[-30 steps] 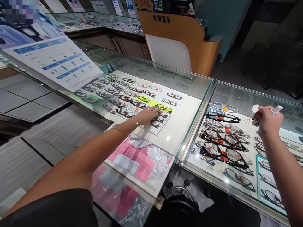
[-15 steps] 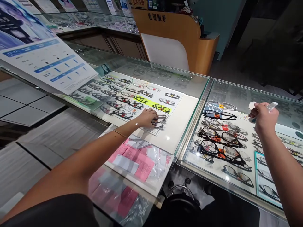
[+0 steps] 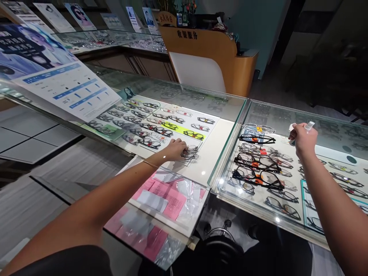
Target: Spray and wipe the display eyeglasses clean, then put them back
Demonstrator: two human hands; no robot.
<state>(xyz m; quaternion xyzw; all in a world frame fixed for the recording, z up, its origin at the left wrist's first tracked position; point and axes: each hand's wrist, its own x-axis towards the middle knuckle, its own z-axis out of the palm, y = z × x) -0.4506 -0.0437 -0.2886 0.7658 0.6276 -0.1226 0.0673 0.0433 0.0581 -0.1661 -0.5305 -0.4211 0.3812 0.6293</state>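
My left hand [image 3: 175,150] reaches to the front part of the left display case, its fingers curled at a pair of eyeglasses [image 3: 191,152]. The hand partly hides these glasses, and their grip is seen only from the back. Raised over the right display case, my right hand [image 3: 306,141] is closed around a small spray bottle with a white nozzle [image 3: 309,125]. Most of the bottle is covered by the fingers. Black-framed eyeglasses [image 3: 258,178] with orange tags lie in rows to the left of that hand.
A glass divider [image 3: 228,143] separates the two cases. A printed display board [image 3: 83,92] leans at the left. Pink papers and clear plastic bags lie in an open drawer [image 3: 184,230] below. A black stool [image 3: 222,245] stands under the counter, and a wooden cashier desk [image 3: 201,42] stands behind.
The camera view has tilted up and turned slightly right. My left hand stays at the eyeglasses, which have shifted slightly under its fingers. My right hand still holds the spray bottle.
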